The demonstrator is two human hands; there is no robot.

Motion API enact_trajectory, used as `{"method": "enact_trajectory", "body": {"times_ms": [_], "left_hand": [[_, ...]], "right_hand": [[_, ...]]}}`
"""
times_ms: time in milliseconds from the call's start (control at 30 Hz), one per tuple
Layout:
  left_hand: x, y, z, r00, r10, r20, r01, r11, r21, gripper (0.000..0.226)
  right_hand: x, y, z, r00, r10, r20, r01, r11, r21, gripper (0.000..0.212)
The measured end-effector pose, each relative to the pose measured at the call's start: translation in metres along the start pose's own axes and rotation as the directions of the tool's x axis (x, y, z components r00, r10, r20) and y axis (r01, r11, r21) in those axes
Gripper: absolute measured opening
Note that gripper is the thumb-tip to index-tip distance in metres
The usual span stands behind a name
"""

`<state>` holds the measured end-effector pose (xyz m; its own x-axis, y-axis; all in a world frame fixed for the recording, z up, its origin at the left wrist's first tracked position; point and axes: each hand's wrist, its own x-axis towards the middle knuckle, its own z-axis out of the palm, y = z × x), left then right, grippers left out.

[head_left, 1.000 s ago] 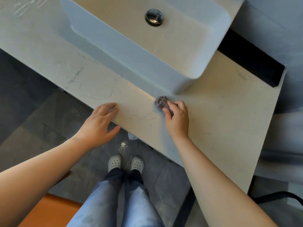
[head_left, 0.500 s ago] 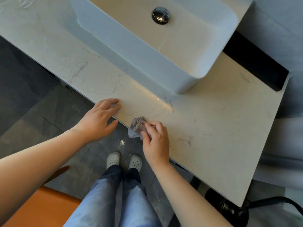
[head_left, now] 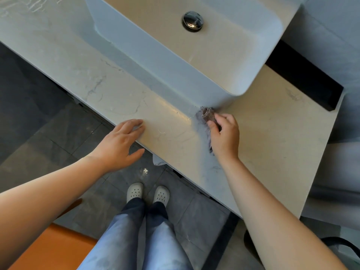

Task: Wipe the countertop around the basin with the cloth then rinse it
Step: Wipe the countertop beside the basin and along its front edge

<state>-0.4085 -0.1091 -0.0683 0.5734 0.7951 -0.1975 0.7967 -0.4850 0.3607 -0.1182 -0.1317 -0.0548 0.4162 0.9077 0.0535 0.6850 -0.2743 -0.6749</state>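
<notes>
A pale marble countertop carries a white rectangular basin with a chrome drain plug. My right hand grips a small crumpled grey-brown cloth and presses it on the countertop right at the basin's near corner. Most of the cloth is hidden under the fingers. My left hand rests on the countertop's front edge to the left, fingers straight on top and thumb below the edge, holding nothing.
A black slot runs along the wall behind the basin at the right. Grey floor tiles lie below the counter edge, with my legs and white shoes there. An orange surface is at bottom left.
My right hand has swept the cloth from the counter's front edge back up to the basin's near corner, after earlier pulling it down from there. The left hand has stayed on the edge.
</notes>
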Motion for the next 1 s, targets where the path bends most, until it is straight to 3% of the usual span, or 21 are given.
{"method": "enact_trajectory", "body": {"times_ms": [100, 200, 433, 633, 800, 1000], "left_hand": [[0.000, 0.001, 0.000, 1.000, -0.003, -0.003, 0.003, 1.000, -0.002, 0.076], [0.000, 0.001, 0.001, 1.000, -0.001, -0.009, 0.001, 1.000, -0.009, 0.075], [-0.001, 0.003, 0.005, 0.999, -0.012, -0.033, 0.012, 1.000, -0.018, 0.074], [-0.002, 0.008, 0.007, 0.997, -0.039, -0.061, 0.037, 0.999, -0.031, 0.073], [-0.001, 0.009, 0.008, 0.996, -0.040, -0.077, 0.036, 0.998, -0.053, 0.071], [0.000, -0.001, -0.001, 0.999, -0.006, -0.052, 0.001, 0.994, -0.106, 0.069]], "right_hand": [[0.015, 0.009, 0.013, 0.998, -0.054, 0.018, 0.055, 0.996, -0.073, 0.027], [0.011, 0.014, 0.031, 0.995, -0.083, -0.051, 0.075, 0.988, -0.138, 0.028], [0.005, 0.003, 0.048, 0.983, -0.051, -0.176, 0.034, 0.994, -0.103, 0.029], [0.011, 0.005, 0.046, 0.962, -0.271, -0.039, 0.265, 0.956, -0.128, 0.032], [0.015, -0.012, 0.060, 0.986, -0.145, -0.085, 0.135, 0.985, -0.111, 0.030], [-0.018, -0.017, 0.064, 0.986, -0.162, -0.026, 0.158, 0.979, -0.125, 0.031]]}}
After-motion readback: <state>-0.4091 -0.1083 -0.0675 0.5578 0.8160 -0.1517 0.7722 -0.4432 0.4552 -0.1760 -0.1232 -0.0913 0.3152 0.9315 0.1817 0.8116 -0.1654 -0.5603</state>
